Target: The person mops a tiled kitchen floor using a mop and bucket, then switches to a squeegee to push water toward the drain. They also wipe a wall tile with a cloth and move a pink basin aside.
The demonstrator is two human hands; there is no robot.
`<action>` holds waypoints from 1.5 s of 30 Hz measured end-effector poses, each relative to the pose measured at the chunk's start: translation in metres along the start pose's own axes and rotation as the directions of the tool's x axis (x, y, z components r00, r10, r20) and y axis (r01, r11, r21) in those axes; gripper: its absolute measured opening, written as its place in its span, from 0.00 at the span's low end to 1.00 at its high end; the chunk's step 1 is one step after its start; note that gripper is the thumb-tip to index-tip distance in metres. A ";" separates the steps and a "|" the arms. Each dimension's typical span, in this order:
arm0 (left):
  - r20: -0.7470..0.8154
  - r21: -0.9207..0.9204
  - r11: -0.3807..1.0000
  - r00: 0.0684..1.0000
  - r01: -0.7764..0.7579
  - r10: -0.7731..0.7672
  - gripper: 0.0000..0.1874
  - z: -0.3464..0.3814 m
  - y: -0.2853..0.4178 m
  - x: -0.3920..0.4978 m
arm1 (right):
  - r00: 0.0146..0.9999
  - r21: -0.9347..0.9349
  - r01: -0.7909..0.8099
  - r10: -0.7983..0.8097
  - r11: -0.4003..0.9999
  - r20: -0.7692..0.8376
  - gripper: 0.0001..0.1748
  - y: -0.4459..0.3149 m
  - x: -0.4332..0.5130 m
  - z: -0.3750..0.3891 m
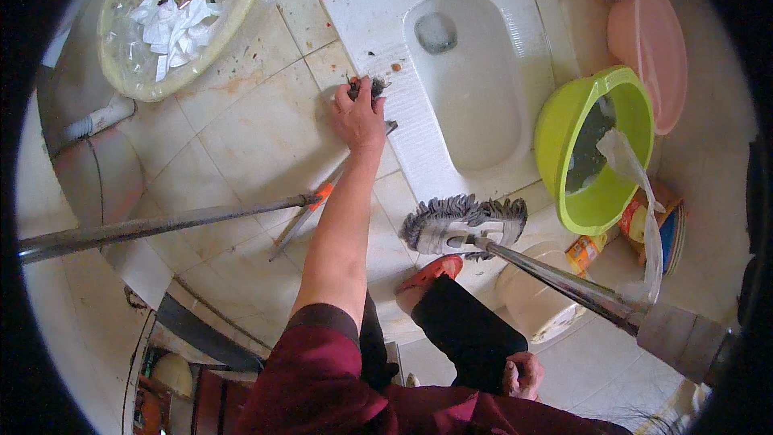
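Observation:
My left hand (361, 118) reaches down with its fingers around a clump of dark debris (378, 87) at the edge of the white squat toilet (386, 60). Small dark and brown bits lie near it on the ribbed rim. Beneath that forearm is a floor squeegee (293, 234) with an orange joint and a long metal pole (181, 223). My right hand (524, 374) rests by my knee with its fingers curled; whether anything is inside cannot be seen. A grey-fringed flat mop (465, 226) stands between my foot and the toilet, its handle running to the lower right.
A lined waste basket (241, 24) with crumpled tissue stands upper left, near a white pipe (102, 119). On the right are a green basin (549, 145) with dark water, a pink basin (661, 60), a beige bucket (525, 290) and a yellow-orange packet (584, 252).

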State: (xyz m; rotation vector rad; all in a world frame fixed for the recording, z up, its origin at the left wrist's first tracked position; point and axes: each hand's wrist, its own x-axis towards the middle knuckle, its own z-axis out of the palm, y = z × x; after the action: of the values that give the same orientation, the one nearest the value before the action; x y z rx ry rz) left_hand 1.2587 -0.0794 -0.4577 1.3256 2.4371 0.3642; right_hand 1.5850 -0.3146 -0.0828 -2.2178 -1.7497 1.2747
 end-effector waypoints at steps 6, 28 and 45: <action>-0.007 -0.257 0.957 0.991 -0.134 0.136 0.10 0.014 -0.032 0.001 | 0.998 0.047 0.061 -0.062 0.997 0.025 0.02 -0.003 -0.016 0.001; -0.409 -0.011 0.981 0.896 -0.193 0.172 0.15 -0.324 -0.034 0.147 | 0.961 0.145 0.258 -0.269 0.955 0.068 0.03 -0.008 -0.022 0.057; -0.262 -0.538 0.779 0.815 0.322 -0.517 0.46 -0.392 -0.060 0.052 | 0.978 0.180 0.025 -0.061 0.983 0.197 0.07 -0.015 -0.050 0.095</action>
State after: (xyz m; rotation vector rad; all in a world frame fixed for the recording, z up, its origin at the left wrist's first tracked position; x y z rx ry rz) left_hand 1.0246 -0.0914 -0.1330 0.4873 2.6221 1.1097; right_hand 1.5141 -0.3916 -0.1101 -2.0047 -1.6597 1.6263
